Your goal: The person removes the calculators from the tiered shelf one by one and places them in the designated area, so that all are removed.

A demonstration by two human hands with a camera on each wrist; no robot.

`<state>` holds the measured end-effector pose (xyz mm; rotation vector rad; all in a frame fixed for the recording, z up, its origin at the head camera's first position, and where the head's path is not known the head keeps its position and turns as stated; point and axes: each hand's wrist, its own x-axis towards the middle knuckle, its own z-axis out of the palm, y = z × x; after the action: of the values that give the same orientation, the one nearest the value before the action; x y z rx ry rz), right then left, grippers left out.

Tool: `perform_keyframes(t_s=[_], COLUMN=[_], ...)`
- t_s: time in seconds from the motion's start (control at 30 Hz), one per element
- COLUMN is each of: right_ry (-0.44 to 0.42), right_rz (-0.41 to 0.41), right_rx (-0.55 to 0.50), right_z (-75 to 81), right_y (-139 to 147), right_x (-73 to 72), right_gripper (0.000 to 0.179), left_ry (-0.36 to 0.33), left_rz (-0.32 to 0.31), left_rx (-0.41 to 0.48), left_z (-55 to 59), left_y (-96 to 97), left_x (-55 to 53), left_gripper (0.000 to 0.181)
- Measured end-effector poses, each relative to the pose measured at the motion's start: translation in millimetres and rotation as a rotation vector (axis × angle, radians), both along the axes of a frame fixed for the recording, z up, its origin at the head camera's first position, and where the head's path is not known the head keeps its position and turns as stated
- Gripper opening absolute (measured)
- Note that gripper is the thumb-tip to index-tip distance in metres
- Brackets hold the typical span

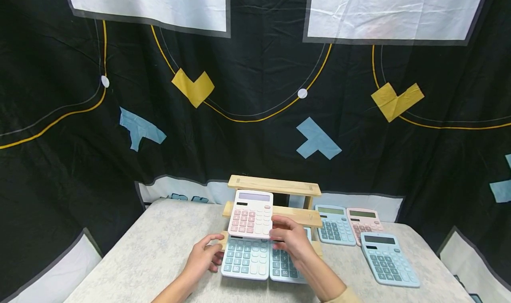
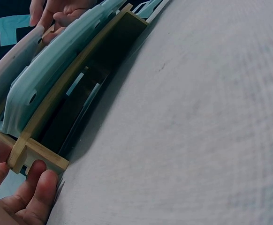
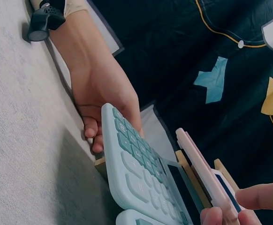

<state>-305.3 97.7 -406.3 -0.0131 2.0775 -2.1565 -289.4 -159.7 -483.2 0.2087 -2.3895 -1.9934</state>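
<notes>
Head: pink-keyed calculator sits against upper part of wooden rack, long axis upslope, above blue calculator; lies just left of right hand, the nearer one, pinching its right edge. Left wrist: left hand grips rack's end. Right wrist: right-hand fingers straddle the pink-keyed calculator's edge.

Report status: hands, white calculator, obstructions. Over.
Left hand grips wooden rack by its left end. Right hand holds white calculator by right edge. Calculator tilted back; two blue calculators below; no obstruction seen.
</notes>
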Motion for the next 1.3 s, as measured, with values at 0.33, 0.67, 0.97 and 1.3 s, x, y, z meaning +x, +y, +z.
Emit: perform_keyframes(t_s=[0.33,0.67,0.97,1.3], right_ry=[0.003,0.01,0.003,-0.002], right_rz=[0.029,0.05,0.065,0.081], right_rx=[-0.016,-0.018,-0.039,-0.053], right_z=[-2.8,-4.7,-4.4,-3.3], right_y=[-5.7,-7.7,-7.8,-6.8], right_x=[-1.9,-4.0,-4.9,-3.5], right_gripper=[0.06,0.061,0.064,0.065], left_ry=[-0.002,-0.001,0.0,-0.004], left_rz=[0.002,0.007,0.007,0.006], left_rx=[-0.001,0.001,0.004,0.002], left_z=[0.2,0.6,1.2,0.8], left_y=[0.3,0.9,0.9,0.7], left_x=[0.0,0.0,0.4,0.0], left_gripper=[0.039,0.039,0.039,0.039])
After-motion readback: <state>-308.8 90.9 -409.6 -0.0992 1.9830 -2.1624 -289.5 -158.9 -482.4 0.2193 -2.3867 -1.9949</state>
